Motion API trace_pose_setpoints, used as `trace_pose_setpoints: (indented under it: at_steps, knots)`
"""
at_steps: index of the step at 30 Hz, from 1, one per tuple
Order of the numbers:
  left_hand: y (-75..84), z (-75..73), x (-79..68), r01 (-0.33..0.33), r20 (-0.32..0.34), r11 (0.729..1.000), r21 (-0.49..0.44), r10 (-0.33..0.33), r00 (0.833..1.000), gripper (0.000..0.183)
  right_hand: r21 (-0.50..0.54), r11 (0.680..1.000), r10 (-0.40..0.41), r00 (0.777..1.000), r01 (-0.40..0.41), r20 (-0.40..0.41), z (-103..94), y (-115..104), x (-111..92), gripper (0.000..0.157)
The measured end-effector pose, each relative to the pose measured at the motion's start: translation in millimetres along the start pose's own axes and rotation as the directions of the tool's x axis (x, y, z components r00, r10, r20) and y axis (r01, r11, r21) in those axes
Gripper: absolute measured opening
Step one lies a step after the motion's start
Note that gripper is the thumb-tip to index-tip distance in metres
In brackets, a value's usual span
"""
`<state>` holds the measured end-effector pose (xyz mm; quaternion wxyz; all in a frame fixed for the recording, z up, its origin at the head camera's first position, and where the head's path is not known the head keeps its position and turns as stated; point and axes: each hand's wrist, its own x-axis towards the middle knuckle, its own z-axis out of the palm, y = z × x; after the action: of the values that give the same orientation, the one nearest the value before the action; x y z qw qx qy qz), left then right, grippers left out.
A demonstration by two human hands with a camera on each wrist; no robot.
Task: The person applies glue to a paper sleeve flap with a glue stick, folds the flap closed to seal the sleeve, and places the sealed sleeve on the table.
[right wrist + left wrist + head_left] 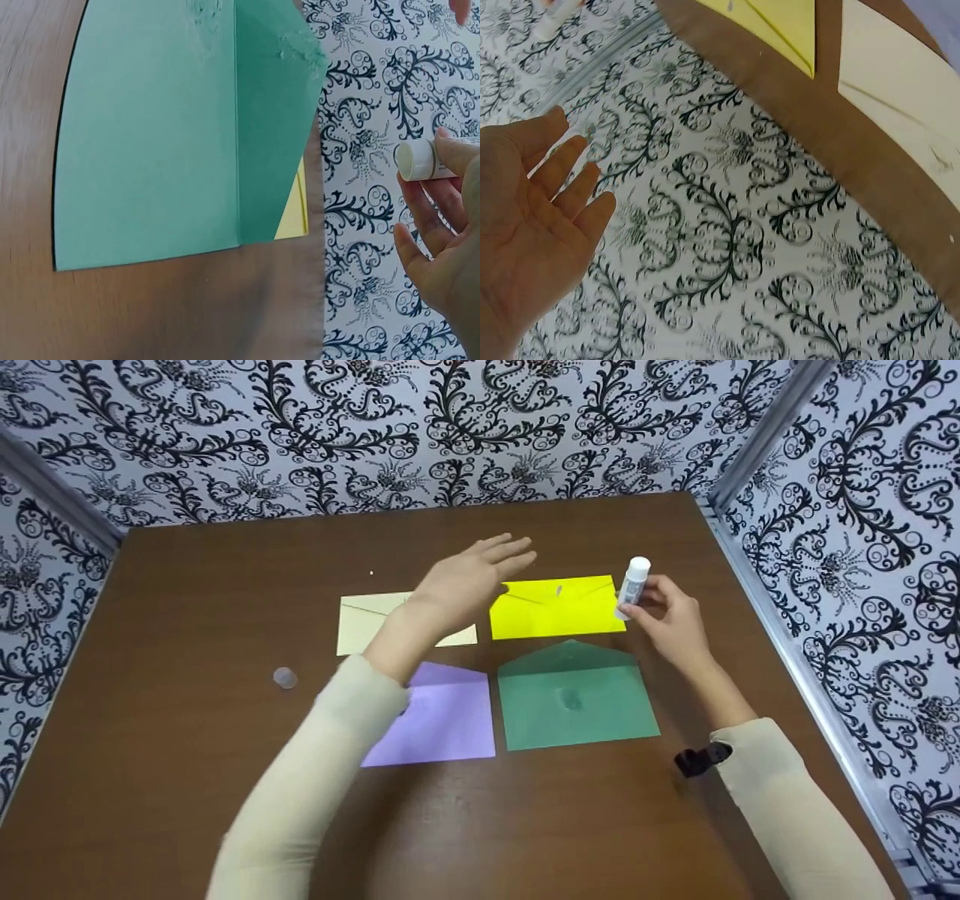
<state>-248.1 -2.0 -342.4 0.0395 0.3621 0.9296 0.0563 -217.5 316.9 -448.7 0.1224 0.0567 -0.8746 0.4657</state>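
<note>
My right hand [675,622] pinches a white glue stick [634,585] between thumb and fingers, held upright above the right end of the yellow envelope [555,615]. In the right wrist view the glue stick [420,159] shows its white end. With fingers extended and holding nothing, my left hand [465,585] hovers over the cream envelope [360,626] and the yellow one's left end. The left wrist view shows its open palm [540,232]. Nearer me lie a purple envelope [450,720], partly behind the left arm, and a green envelope [577,712] with its flap up and glue smears on it.
A small translucent cap [285,678] lies on the brown table [187,735], left of the envelopes. A tiny white speck [371,573] is behind the cream envelope. Patterned walls [337,435] enclose the table at the back and sides. A dark strap [701,760] hangs at my right sleeve.
</note>
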Motion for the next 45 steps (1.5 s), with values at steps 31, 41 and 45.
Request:
trace_pose_setpoints:
  at_steps: [31,41,45]
  knots:
    - [-40.8,111.6,-171.8,0.115,-0.122,0.973,-0.198,-0.141,0.982,0.060,0.027,0.997,-0.073,0.995,0.071,0.073,28.8,-28.8,-18.8,0.042]
    - [-43.8,131.4,-187.0,0.141,-0.038,0.969,-0.203,-0.151,0.988,0.071,0.039,0.995,-0.096,0.992,0.093,0.082,38.0,-30.8,-26.7,0.040]
    - [-47.4,134.8,-193.6,0.154,-0.005,0.966,-0.209,-0.159,0.987,0.077,0.039,0.993,-0.112,0.989,0.109,0.092,42.9,-34.7,-28.2,0.040]
